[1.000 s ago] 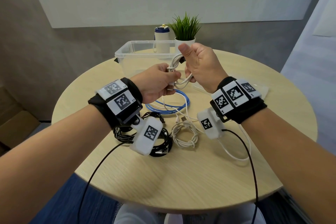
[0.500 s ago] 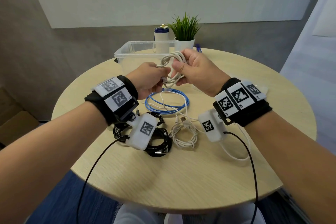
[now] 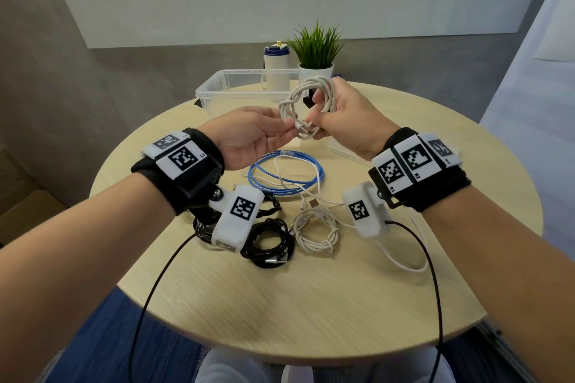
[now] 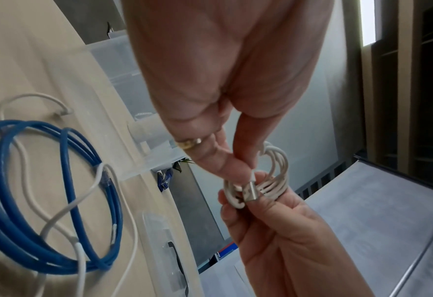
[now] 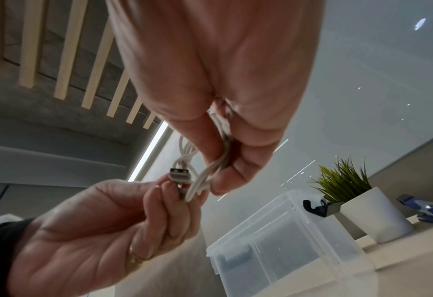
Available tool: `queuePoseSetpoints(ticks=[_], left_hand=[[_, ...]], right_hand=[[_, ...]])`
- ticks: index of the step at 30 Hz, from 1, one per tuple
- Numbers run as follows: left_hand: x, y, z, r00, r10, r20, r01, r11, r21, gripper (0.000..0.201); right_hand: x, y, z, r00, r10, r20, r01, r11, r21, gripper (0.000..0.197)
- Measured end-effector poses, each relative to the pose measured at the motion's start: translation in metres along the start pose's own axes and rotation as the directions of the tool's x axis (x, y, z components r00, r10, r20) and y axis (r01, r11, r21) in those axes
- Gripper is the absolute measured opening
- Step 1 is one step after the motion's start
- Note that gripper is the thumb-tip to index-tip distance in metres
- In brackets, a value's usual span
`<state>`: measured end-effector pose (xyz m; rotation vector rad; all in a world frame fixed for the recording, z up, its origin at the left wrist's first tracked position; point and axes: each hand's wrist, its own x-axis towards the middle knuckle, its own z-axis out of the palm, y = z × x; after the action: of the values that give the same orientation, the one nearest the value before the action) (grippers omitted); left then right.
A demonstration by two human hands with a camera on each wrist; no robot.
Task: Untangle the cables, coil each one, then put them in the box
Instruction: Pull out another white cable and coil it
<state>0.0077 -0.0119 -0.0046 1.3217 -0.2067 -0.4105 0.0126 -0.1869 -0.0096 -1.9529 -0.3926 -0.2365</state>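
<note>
Both hands hold a coiled white cable (image 3: 306,102) up above the round table (image 3: 311,289), in front of the clear plastic box (image 3: 217,87). My right hand (image 3: 323,115) grips the bundled loops (image 5: 205,174). My left hand (image 3: 286,130) pinches the cable's metal USB plug (image 4: 251,193) at the coil's lower edge. On the table below lie a blue coiled cable (image 3: 286,172), a loose white cable (image 3: 401,261), a small white coil (image 3: 315,228) and black coiled cables (image 3: 267,241).
A potted plant (image 3: 315,53) and a white bottle with a blue lid (image 3: 276,67) stand behind the box. A flat clear lid (image 3: 345,151) lies under my right wrist. Sensor leads hang from both wrists over the table's near edge.
Both hands lifted the white coil higher and turned it open toward me. My left hand shifted from gripping the bundle to pinching the plug end.
</note>
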Motion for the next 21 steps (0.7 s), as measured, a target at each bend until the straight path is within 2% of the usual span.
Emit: queuePoseSetpoints(ticks=[5,12,16,19,21], left_hand=[[0.000,0.000,0.002,0.999,0.032,0.025,-0.032,0.999,0.007,0.014],[0.001,-0.010,0.003,0.993,0.118,0.024,-0.121,0.982,0.148,0.010],[0.001,-0.012,0.006,0.987,0.156,0.033,-0.160,0.969,0.187,0.013],[0.002,-0.013,0.010,0.986,0.169,-0.002,-0.166,0.970,0.177,0.018],[0.003,-0.011,0.012,0.981,0.184,-0.065,-0.167,0.964,0.209,0.020]], right_hand=[[0.001,-0.007,-0.003,0.997,0.073,0.017,-0.074,0.995,0.061,0.026],[-0.008,-0.016,-0.008,0.962,0.184,0.200,-0.226,0.951,0.213,0.027],[-0.010,-0.016,-0.009,0.946,0.205,0.251,-0.271,0.926,0.263,0.028],[-0.011,-0.015,-0.009,0.942,0.201,0.268,-0.278,0.915,0.292,0.029],[-0.010,-0.014,-0.009,0.938,0.185,0.291,-0.278,0.906,0.318,0.029]])
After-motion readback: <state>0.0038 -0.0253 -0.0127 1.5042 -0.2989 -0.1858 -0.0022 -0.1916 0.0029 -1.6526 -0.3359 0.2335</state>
